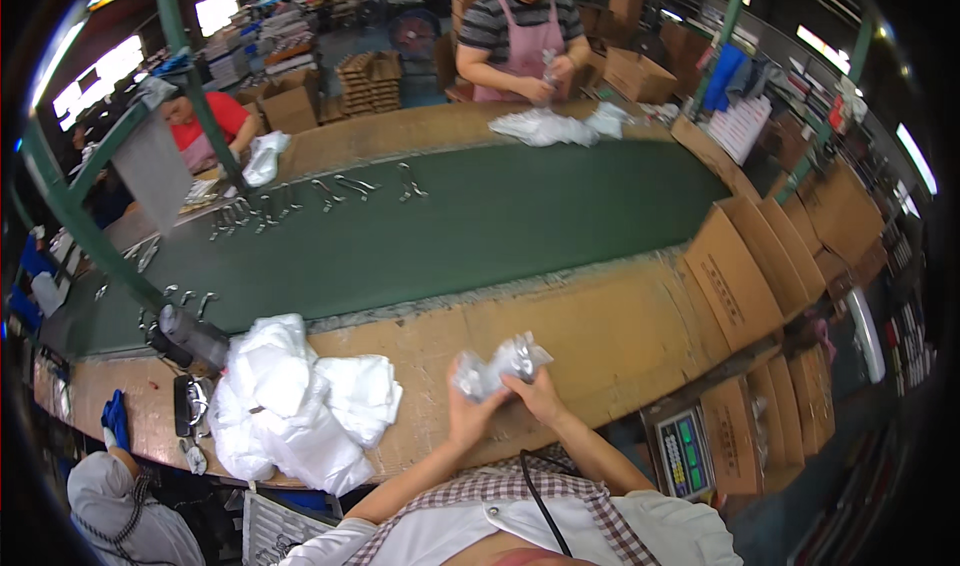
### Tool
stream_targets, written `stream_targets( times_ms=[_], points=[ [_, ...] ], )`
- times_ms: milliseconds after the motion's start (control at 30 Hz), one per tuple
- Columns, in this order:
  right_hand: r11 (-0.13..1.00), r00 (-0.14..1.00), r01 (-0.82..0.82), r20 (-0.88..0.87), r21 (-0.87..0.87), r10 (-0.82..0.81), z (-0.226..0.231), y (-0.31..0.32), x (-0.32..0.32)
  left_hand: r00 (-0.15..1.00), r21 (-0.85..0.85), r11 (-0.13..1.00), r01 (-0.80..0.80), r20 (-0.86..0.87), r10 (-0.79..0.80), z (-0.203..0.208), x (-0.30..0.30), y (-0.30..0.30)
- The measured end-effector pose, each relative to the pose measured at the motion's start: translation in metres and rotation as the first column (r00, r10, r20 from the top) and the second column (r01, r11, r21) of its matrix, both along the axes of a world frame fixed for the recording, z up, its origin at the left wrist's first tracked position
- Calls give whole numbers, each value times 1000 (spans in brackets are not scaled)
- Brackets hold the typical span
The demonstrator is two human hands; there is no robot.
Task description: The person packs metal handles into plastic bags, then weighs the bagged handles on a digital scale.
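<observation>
Over the near wooden ledge of the workbench (pixel 585 321), both my hands are closed on a crinkled clear plastic bag with shiny metal parts inside. My left hand (pixel 472 414) grips the bag's left side. On the right side of the plastic bag (pixel 519 354), my right hand (pixel 540 396) has its fingers pressed in. The exact kind of metal part in the bag is hard to make out. To the left of my hands lies a big heap of thin white plastic bags (pixel 280 396), with a flatter stack beside it.
Beyond the ledge runs a green conveyor belt (pixel 500 226) bearing several shiny metal pieces (pixel 328 194). Open cardboard boxes (pixel 735 276) stand at the right, above a scale (pixel 683 456). Across the belt, a person in a pink apron (pixel 525 46) handles a bag; another person (pixel 215 121) works far left.
</observation>
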State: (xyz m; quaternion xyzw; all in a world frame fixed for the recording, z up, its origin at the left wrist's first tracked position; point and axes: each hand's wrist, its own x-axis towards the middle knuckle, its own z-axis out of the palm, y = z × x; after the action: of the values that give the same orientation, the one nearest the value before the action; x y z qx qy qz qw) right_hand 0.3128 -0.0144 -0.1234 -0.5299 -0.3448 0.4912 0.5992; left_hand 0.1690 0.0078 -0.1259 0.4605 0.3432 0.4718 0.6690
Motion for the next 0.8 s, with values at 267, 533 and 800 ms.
stream_targets(
  times_ms=[267, 533, 800],
  points=[
    [996, 967, -27, -251, 85, 47, -2, 26, 19, 974, 274, 962, -9, -214, 70, 4, 16, 30],
    [991, 851, -108, -507, 83, 135, -16, 15, 44, 947, 418, 909, 4, -293, 131, 1, 31, 11],
    [994, 985, -9, -170, 108, 27, 5, 13, 46, 911, 368, 922, -119, -329, 248, -10, 45, 9]
  ],
)
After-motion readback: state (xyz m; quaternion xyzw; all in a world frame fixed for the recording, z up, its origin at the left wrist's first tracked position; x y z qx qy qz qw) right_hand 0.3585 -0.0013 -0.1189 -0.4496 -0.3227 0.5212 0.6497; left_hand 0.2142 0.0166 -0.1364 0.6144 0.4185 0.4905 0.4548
